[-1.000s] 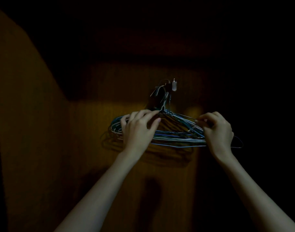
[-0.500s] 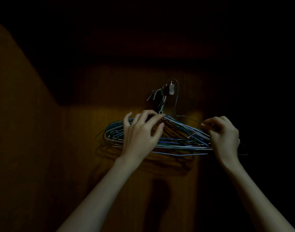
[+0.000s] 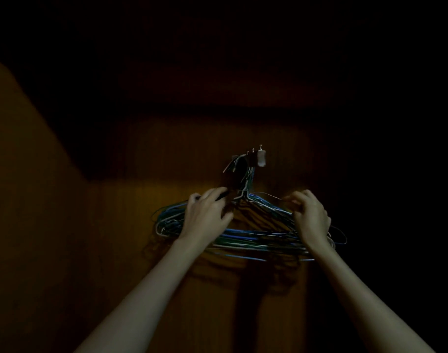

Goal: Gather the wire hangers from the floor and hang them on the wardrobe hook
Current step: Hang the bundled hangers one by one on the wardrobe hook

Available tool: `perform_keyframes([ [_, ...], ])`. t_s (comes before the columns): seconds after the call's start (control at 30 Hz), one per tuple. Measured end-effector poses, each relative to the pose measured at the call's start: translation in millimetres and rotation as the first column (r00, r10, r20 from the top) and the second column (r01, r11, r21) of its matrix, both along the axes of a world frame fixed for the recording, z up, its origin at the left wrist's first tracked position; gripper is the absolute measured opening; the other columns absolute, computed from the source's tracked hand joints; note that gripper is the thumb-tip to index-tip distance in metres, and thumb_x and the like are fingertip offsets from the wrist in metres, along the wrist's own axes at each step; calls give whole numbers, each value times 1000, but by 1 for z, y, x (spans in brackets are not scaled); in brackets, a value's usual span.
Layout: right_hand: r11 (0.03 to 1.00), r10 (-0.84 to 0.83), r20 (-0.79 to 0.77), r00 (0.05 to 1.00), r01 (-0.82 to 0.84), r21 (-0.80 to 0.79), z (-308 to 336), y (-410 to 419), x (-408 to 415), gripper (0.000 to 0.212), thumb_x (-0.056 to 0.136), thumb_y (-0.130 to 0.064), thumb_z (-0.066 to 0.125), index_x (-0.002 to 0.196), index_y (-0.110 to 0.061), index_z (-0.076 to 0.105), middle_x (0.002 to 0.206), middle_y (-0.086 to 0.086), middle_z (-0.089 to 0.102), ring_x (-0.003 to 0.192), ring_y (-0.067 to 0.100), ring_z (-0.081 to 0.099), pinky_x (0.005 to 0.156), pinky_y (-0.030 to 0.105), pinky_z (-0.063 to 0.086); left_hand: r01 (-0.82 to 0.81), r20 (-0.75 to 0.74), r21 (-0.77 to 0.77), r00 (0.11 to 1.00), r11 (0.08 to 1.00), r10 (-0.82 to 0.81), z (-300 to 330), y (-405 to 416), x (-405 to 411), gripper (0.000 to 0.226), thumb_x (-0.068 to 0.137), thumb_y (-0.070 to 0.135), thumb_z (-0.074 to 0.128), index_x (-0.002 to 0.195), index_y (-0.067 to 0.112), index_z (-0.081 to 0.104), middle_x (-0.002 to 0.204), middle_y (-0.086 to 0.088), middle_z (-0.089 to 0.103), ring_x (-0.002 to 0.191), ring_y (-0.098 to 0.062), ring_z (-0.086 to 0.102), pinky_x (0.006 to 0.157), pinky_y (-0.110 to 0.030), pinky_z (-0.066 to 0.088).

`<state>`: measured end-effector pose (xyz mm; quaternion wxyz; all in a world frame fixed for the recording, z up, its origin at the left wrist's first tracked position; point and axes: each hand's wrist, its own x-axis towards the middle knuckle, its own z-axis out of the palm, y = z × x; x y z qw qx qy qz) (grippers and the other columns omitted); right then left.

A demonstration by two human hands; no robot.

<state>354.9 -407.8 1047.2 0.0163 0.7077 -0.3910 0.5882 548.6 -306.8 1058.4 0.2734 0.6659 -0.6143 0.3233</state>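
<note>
Both hands were up on the bundle: left hand (image 3: 209, 216) fingers curled over the wire hangers (image 3: 246, 234), right hand (image 3: 310, 217) pinching one wire. Hangers already hung off the wardrobe hook (image 3: 260, 159) at 12 o'clock, so nearly done, I'd guess; floor not visible.

a bundle of wire hangers (image 3: 253, 235) is carried by the small hook (image 3: 260, 159) fixed to the dim brown wardrobe panel (image 3: 141, 225), necks bunched just left of it.

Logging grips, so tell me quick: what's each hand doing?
Left hand: fingers curled on the hangers.
Right hand: pinches a thin wire at the bundle's right shoulder.
</note>
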Motion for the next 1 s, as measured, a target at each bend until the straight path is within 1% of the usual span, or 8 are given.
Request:
perform_keyframes([
  [0.13,996,55,-82,995,-49,78,0,-11,9,35,83,7,51,98,-21,66,99,-11,47,95,9,52,70,32,41,-25,-36,56,999,998,27,-7,-9,10,44,95,42,41,137,29,44,151,14,30,136,-9,29,102,-34,24],
  [0.3,995,53,-86,995,-45,87,-3,-18,12,16,88,-11,60,97,-21,68,101,-6,50,94,10,52,58,25,34,-20,-44,30,999,999,21,-14,-11,9,44,96,41,40,136,25,48,151,13,30,135,-10,31,102,-34,24],
  [0.4,998,38,-95,995,-34,45,-7,-18,10,17,88,-11,60,99,-20,69,97,-6,47,96,14,54,58,24,33,0,-60,33,998,999,2,-18,-6,7,43,96,37,40,138,26,45,153,12,26,139,-9,25,107,-35,21],
  [0.47,999,28,-114,993,-24,31,-12,-16,8,22,88,-8,58,104,-19,68,100,-1,51,99,18,53,64,26,39,-5,-41,52,999,999,7,-23,-3,6,45,96,34,38,141,27,40,155,10,21,142,-9,18,111,-37,17],
  [0.6,998,22,-244,970,-5,69,-13,-6,3,33,92,-12,52,122,-22,59,117,5,52,113,23,46,83,32,42,6,-57,130,998,992,2,-19,1,6,38,97,36,35,124,19,56,158,6,7,145,-10,4,117,-44,5],
  [0.77,994,-43,-493,869,88,68,-15,18,-14,53,96,-33,46,145,-24,30,149,2,32,138,20,26,115,42,20,100,-130,142,988,985,-81,-19,6,8,33,97,32,40,122,15,56,159,1,2,146,-14,-1,117,-47,-2],
  [0.87,984,-105,-603,791,172,54,-21,37,-26,58,97,-39,41,149,-26,18,157,-3,15,145,15,7,117,44,2,149,-132,124,982,981,-133,-27,9,9,35,97,29,41,128,20,54,159,0,6,146,-15,-2,118,-47,-3],
  [1.0,958,-155,-694,703,278,67,-34,71,-46,63,96,-44,41,150,-26,13,158,-4,7,146,13,-1,116,45,-3,231,-127,180,969,956,-211,-45,21,-3,43,98,32,39,141,34,37,156,0,20,146,-17,7,118,-44,-4],
])
